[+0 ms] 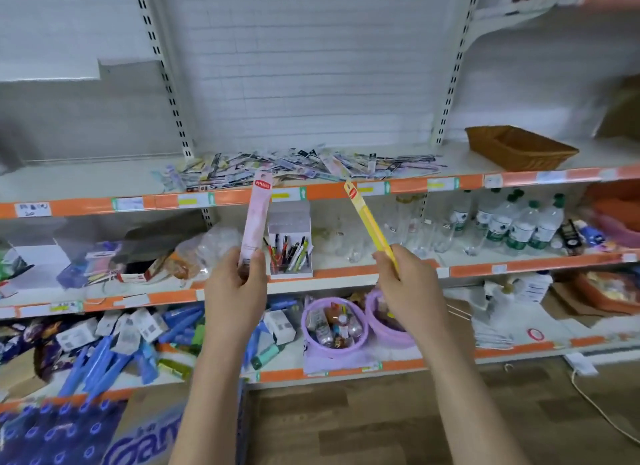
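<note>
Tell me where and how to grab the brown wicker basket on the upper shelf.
Take the wicker basket by its near rim, thumb inside and fingers on the outer wall, coming from the front and above: it stands open side up near the shelf edge, rim exposed. The right hand is nearer but grips a yellow packet; free it first.
</note>
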Demonstrator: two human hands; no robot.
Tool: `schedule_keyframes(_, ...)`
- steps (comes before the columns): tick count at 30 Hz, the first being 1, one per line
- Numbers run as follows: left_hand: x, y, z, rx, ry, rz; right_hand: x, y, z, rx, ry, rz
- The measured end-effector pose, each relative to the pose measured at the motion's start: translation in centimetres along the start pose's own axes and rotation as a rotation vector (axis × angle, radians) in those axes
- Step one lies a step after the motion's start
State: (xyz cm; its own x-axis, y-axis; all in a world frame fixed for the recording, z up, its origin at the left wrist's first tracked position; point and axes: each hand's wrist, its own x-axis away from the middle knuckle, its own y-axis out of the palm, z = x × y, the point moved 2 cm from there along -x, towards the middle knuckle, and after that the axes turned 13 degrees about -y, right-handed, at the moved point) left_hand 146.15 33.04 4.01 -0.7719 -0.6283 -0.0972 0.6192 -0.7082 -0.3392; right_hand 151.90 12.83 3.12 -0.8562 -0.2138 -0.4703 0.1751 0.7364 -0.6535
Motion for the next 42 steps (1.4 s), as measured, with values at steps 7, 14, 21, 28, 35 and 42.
schedule_keyframes(7, -6.2, 8.5, 0.3, -0.042, -0.011, -0.147, -6.2, 1.0, 6.1, 0.002, 0.112, 0.015)
schedule_keyframes(14, -11.4, 17.4, 1.7, -0.037, -0.074, -0.123, -12.8, 0.1, 13.2, -0.060, 0.138, 0.013)
schedule_keyframes(21, -13.5, 27.5, 6.3, -0.053, -0.043, -0.101, -19.9, -4.5, 21.8, -0.070, 0.132, -0.019)
schedule_keyframes(28, -14.8, 33.8, 6.7, -0.137, 0.002, -0.091, -23.9, -5.2, 28.6, -0.123, 0.141, -0.053)
schedule_keyframes(35, -19.6, 36.3, 6.3, -0.308, -0.009, 0.062, -28.1, -4.4, 34.1, -0.096, 0.158, -0.066)
schedule_keyframes(42, -25.7, 43.7, 9.3, -0.356, 0.075, 0.051, -34.1, -6.6, 39.4, 0.119, 0.140, -0.014)
